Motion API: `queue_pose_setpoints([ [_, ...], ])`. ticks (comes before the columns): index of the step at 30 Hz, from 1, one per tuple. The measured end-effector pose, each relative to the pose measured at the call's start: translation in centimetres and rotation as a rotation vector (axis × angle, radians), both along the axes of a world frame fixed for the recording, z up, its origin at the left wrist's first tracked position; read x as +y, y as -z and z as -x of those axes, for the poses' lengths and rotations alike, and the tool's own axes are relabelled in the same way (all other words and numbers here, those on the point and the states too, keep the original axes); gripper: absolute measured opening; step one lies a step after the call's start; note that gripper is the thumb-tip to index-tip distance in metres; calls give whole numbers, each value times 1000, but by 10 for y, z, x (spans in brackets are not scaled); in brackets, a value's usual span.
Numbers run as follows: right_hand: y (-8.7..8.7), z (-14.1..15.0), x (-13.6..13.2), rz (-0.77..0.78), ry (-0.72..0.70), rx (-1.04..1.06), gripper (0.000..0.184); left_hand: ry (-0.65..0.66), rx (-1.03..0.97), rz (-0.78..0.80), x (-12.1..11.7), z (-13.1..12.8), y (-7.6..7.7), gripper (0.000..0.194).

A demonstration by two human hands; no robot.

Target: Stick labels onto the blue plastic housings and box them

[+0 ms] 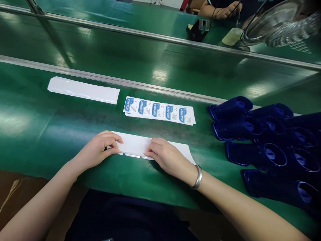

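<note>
A white label sheet (134,143), blank side up, lies on the green work surface (75,124) in front of me. My left hand (104,144) pinches the sheet's left part between thumb and fingers. On its middle and right part, my right hand (160,152) grips the near edge, fingers closed. Small label edges stick out beneath that near edge. Just beyond lies a stack of blue-and-white printed label sheets (160,111). Farther left rests a long white strip (84,89), its face blank.
Several dark blue plastic cups or housings (255,154) lie on their sides at the right. A metal rail (105,78) runs behind the labels. Across the far bench are a person's hand (227,11), a black holder (198,30) and a clear round object (273,21).
</note>
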State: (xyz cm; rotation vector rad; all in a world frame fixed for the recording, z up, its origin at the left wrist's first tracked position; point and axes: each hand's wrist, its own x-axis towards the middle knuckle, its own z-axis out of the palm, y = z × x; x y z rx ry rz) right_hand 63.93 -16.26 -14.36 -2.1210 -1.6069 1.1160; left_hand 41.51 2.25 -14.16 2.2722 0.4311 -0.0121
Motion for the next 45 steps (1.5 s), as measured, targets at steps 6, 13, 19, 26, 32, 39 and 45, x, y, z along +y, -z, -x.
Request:
queue_pose_setpoints([
  [6, -4, -24, -25, -84, -161, -23, 40, 12, 42, -12, 5, -1, 0, 30],
  [13, -2, -24, -27, -76, -69, -136, 40, 6, 62, -20, 12, -3, 2, 29],
  [19, -3, -32, -33, -67, -82, -91, 39, 1, 64, -30, 14, -1, 4, 29],
  [26, 0, -40, -44, -165, -85, -140, 41, 26, 39, -45, 19, -2, 5, 32],
  [32, 5, -50, -44, -159, -58, -122, 41, 42, 46, -84, 21, -4, 7, 29],
  [39, -4, -70, -65, -109, -77, -45, 41, 52, -4, -117, 25, -3, 10, 31],
  [45, 11, -65, -66, -188, 33, -91, 46, 60, 23, -127, 27, -3, 9, 33],
])
